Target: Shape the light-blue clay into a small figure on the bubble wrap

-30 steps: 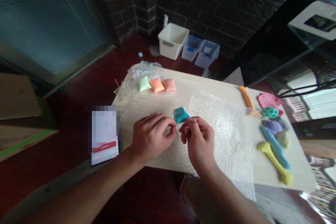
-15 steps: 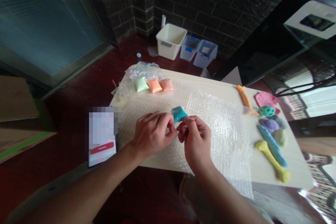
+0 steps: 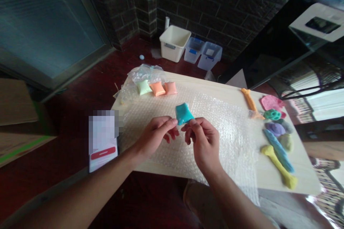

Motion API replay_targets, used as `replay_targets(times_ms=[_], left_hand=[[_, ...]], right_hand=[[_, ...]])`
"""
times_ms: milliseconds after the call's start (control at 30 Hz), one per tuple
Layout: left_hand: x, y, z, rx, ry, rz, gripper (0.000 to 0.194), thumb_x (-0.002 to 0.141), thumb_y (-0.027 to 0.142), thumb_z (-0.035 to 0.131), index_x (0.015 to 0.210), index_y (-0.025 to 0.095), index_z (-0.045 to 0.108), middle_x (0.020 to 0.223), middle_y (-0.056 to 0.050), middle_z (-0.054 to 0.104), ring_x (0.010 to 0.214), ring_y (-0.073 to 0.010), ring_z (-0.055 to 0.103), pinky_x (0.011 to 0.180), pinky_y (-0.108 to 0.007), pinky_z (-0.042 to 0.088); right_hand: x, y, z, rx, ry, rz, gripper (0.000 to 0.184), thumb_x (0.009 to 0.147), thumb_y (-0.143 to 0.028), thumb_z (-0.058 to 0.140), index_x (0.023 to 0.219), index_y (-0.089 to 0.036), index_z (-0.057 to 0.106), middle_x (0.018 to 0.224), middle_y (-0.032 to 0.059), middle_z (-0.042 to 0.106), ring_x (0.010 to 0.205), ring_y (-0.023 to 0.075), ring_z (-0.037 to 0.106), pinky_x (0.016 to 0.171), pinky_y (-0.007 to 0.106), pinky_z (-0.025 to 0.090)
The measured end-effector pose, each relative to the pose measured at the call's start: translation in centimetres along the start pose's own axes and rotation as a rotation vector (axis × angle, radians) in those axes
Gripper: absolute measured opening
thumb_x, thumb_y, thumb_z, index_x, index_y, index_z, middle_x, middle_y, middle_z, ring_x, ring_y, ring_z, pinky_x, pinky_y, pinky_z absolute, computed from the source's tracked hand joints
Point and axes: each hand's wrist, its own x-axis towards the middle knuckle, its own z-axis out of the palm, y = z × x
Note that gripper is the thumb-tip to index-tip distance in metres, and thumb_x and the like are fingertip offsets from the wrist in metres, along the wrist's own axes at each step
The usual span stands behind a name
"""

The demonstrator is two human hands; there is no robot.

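Observation:
A small clear packet of turquoise modelling clay (image 3: 184,113) is held up over the bubble wrap (image 3: 177,154). My right hand (image 3: 204,139) pinches its lower right corner between thumb and finger. At its lower left corner is my left hand (image 3: 158,132), thumb laid against the edge and fingers curled beneath. Beyond them, three more packets lie in a row: pale green (image 3: 144,87), orange (image 3: 157,88) and salmon pink (image 3: 170,88).
Crumpled clear bags (image 3: 147,73) lie at the table's far left corner. Shaped clay pieces, including a yellow bone (image 3: 279,166) and an orange one (image 3: 249,102), line the right side. A phone (image 3: 103,143) is at the left edge. Bins (image 3: 174,44) stand on the floor behind.
The turquoise packet has turned to show more of its face and risen slightly. My left hand has shifted from a pinch below the packet to its lower left corner.

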Motion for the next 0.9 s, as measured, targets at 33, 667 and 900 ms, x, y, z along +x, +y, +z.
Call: replay_targets(times_ms=[33, 667, 900], left_hand=[[0.08, 0.0, 0.06, -0.123, -0.055, -0.081, 0.036, 0.097, 0.047, 0.058, 0.078, 0.017, 0.067, 0.078, -0.006, 0.071, 0.067, -0.0165, 0.065, 0.057, -0.027, 0.049], [0.38, -0.03, -0.62, -0.462, -0.023, -0.286, 0.018, 0.078, 0.036, 0.086, 0.086, 0.02, 0.086, 0.095, -0.012, 0.082, 0.063, -0.0104, 0.054, 0.058, -0.026, 0.045], [0.35, 0.06, -0.44, -0.322, 0.07, -0.134, 0.014, 0.079, 0.034, 0.081, 0.08, 0.021, 0.085, 0.079, -0.008, 0.079, 0.061, -0.0129, 0.054, 0.059, -0.029, 0.045]], right_hand=[[0.02, -0.06, -0.11, -0.022, -0.033, -0.005, 0.029, 0.101, -0.035, 0.064, 0.075, -0.021, 0.068, 0.066, -0.0004, 0.066, 0.05, 0.0099, 0.049, 0.05, 0.026, 0.039], [0.18, -0.5, -1.08, -0.241, -0.163, -0.106, 0.027, 0.102, -0.039, 0.066, 0.08, -0.022, 0.069, 0.061, -0.0029, 0.057, 0.054, 0.0127, 0.049, 0.054, 0.029, 0.038], [0.13, -0.43, -0.74, -0.22, -0.154, -0.068, 0.03, 0.1, -0.043, 0.068, 0.079, -0.022, 0.07, 0.061, -0.0014, 0.06, 0.053, 0.013, 0.05, 0.051, 0.028, 0.039]])
